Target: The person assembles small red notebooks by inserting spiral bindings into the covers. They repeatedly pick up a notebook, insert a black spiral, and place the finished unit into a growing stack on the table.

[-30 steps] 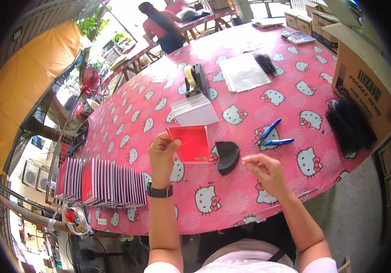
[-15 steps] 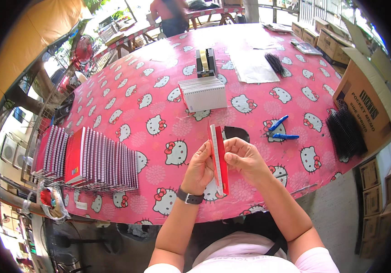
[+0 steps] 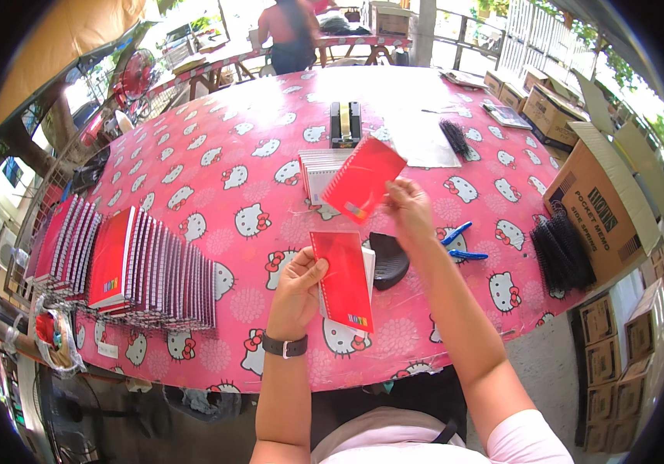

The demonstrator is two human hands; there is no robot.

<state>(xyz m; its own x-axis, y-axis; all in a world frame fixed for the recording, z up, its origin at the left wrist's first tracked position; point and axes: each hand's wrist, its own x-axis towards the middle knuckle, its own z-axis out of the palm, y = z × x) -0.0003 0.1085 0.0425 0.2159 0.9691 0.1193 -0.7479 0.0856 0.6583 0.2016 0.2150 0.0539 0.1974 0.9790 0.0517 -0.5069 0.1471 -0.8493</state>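
My left hand (image 3: 298, 286) grips a small red notepad (image 3: 345, 278) by its left side, thumb on the front. White pages show past the notepad's right edge, and a row of punched holes runs along it. Farther off, my right hand (image 3: 411, 207) pinches a thin red notebook cover (image 3: 366, 179) with holes along one edge. This cover is tilted and partly hides a stack of white page blocks (image 3: 318, 172). Just right of the notepad lies a black curved object (image 3: 390, 261). Beside my right wrist rest blue-handled pliers (image 3: 467, 254), partly hidden by the arm.
Rows of red spiral notebooks (image 3: 150, 267) stand at the left. A tape dispenser (image 3: 345, 125) and white sheets (image 3: 425, 143) lie farther back. Black spiral wires (image 3: 561, 257) pile beside an open carton (image 3: 602, 205) at the right. Another person (image 3: 289, 35) stands near a far table.
My hands have moved apart. The right hand has carried a red cover up and away, while the left has kept the notepad and turned its front into view.
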